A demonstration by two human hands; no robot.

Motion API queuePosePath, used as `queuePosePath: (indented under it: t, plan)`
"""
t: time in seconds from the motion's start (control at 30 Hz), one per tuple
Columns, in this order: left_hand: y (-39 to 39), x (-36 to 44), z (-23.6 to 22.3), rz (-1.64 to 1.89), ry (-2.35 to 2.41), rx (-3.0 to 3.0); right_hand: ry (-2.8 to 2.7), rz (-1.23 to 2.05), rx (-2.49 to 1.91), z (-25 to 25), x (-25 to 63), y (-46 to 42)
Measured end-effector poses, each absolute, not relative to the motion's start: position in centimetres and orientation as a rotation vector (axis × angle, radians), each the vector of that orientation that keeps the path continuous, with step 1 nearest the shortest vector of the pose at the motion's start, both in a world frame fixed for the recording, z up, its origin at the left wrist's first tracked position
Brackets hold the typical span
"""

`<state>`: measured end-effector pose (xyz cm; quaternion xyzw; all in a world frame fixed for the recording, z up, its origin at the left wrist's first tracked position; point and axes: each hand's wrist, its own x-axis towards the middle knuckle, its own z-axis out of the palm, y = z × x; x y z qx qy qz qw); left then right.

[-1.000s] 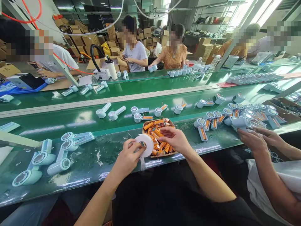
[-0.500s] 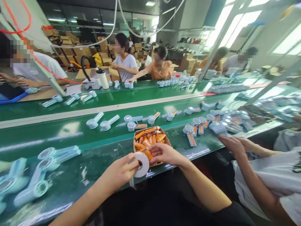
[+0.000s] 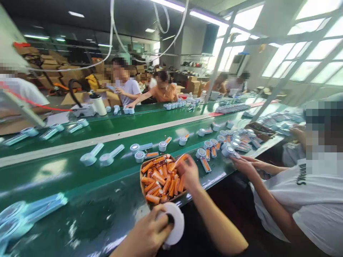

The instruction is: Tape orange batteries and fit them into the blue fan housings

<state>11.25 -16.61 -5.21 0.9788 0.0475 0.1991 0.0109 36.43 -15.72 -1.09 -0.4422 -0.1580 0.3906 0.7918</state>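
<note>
White roll [image 3: 179, 225] is nearest, and the left hand [image 3: 151, 230] holds it with fingers closed on its ring. Farther, the right hand [image 3: 190, 175] pinches one orange piece [image 3: 178, 162] at the right side of the box [image 3: 142, 168]. Picking this piece seems the step; next move likely calls for lifting it clear. Beyond lie pale fans [image 3: 139, 156].

A glossy green bench [image 3: 93, 207] carries an open carton [image 3: 142, 178] and pale blue housings [image 3: 45, 208]

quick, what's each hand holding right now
Left hand: closed, holding a white roll.
Right hand: closed, fingers pinching an orange piece.
</note>
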Motion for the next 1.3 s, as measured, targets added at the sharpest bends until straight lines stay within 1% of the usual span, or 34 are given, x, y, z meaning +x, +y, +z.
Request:
queuePosePath:
  t: [0.07, 0.1, 0.2, 0.37, 0.5, 0.67, 0.87, 0.97, 1.07, 1.17, 1.3]
  plan:
    - [-16.0, 12.7, -2.8, 0.472, 0.261, 3.009, -0.336, 0.678, -0.921, 0.1, 39.4, -14.5]
    - [-14.9, 13.4, -1.6, 0.451, 0.384, 2.933, -0.404, 0.657, -0.922, 0.3, 40.5, -14.0]
    - [-9.4, 14.8, 0.3, 0.413, 0.481, 2.646, -0.566, 0.787, -0.969, -0.2, 41.4, -14.5]
    - [1.2, 15.9, 0.3, 0.492, 1.246, 2.424, -0.598, 0.955, -1.036, -1.3, 40.0, -16.8]
    - [8.6, 18.3, -0.4, 0.264, 1.418, 2.421, -0.624, 1.024, -1.03, -0.5, 39.6, -14.9]
    - [14.2, 21.7, -1.1, -0.128, 1.393, 2.482, -0.779, 1.015, -1.029, 1.1, 40.7, -9.8]
    - [16.8, 23.1, -2.1, -0.273, 1.16, 2.602, -1.024, 0.977, -1.077, 1.9, 42.9, -0.7]
    - [17.7, 23.2, -2.4, -0.265, 1.032, 2.562, -1.172, 0.953, -1.19, 1.1, 43.2, 3.8]
    - [18.4, 23.1, -3.0, -0.171, 0.95, 2.496, -1.436, 0.804, -1.384, -0.2, 43.0, 6.6]
    - [18.5, 23.2, -3.7, -0.04, 0.96, 2.446, -1.73, 0.645, -1.518, -1.2, 42.8, 7.6]
    - [18.1, 24.0, -4.4, 0.105, 1.02, 2.421, -1.911, 0.568, -1.602, -1.8, 42.5, 7.4]
